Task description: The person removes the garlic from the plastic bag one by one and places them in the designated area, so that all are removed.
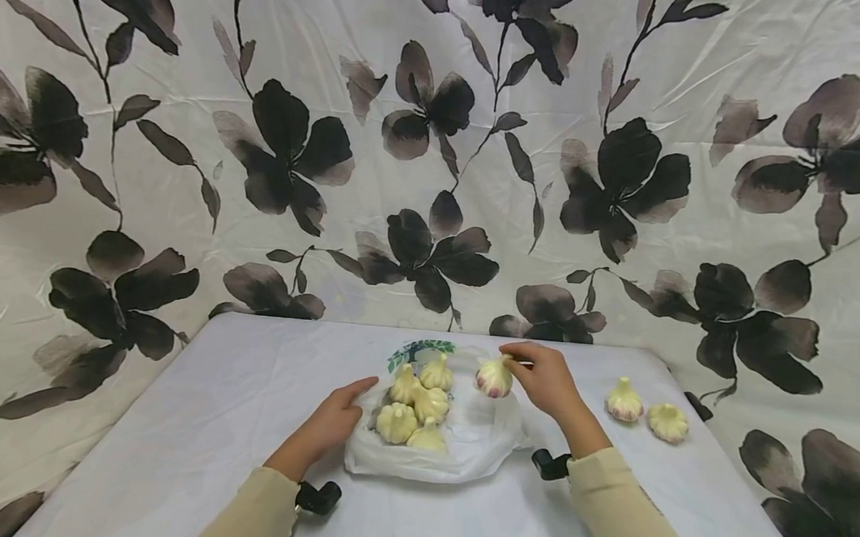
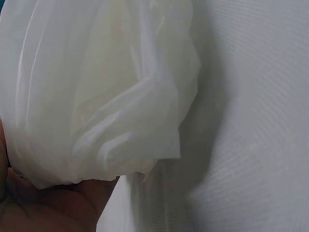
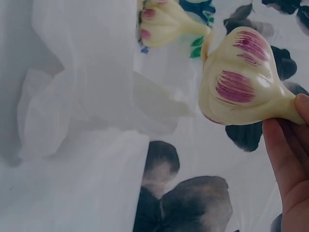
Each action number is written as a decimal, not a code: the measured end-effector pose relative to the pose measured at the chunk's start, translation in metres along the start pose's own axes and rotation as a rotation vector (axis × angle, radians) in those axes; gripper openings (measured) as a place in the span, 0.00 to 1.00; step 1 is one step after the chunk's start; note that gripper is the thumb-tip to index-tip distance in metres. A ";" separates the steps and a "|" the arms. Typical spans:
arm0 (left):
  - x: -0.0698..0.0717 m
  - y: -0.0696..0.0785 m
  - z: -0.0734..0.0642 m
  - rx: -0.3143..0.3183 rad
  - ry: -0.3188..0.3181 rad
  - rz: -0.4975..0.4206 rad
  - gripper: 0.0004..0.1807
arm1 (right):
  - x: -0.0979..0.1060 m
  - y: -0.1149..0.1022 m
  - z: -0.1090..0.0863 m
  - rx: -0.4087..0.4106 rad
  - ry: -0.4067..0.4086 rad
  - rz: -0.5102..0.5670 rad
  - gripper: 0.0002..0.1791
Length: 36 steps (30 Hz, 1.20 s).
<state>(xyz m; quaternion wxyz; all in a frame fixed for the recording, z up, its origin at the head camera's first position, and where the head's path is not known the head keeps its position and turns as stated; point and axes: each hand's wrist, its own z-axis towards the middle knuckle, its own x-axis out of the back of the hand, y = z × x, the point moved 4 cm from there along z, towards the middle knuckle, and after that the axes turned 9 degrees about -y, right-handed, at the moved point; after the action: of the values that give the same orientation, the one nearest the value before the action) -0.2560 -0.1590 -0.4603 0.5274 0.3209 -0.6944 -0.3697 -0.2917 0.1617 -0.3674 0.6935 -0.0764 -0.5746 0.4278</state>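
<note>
In the head view, a white plastic bag (image 1: 434,466) lies spread with its mouth up, and several garlic bulbs (image 1: 396,423) sit in its left half. My left hand (image 1: 328,424) grips the bag's left edge; in the left wrist view the bag (image 2: 120,111) hides most of its fingers. My right hand (image 1: 546,382) pinches a garlic bulb (image 1: 494,379) by its stem, over the right part of the bag. Purple streaks mark this held bulb (image 3: 241,82) in the right wrist view.
Two more garlic bulbs, one upright (image 1: 623,400) and one tipped (image 1: 667,423), lie on the white-covered table (image 1: 210,419) to the right. A floral cloth (image 1: 435,163) hangs behind the table's far edge.
</note>
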 end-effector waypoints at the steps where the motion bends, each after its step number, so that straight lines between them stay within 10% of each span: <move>1: 0.000 0.000 0.001 0.000 -0.001 0.002 0.34 | 0.002 0.001 -0.001 -0.002 0.002 0.000 0.14; 36: 0.007 0.003 0.004 0.001 0.002 0.026 0.34 | 0.044 0.046 -0.050 -0.089 0.014 -0.110 0.14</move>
<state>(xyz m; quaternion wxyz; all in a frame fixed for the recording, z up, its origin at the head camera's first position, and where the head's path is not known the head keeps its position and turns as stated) -0.2621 -0.1625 -0.4546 0.5328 0.3124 -0.6983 -0.3619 -0.2731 0.2391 -0.3789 0.7160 -0.0783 -0.5915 0.3624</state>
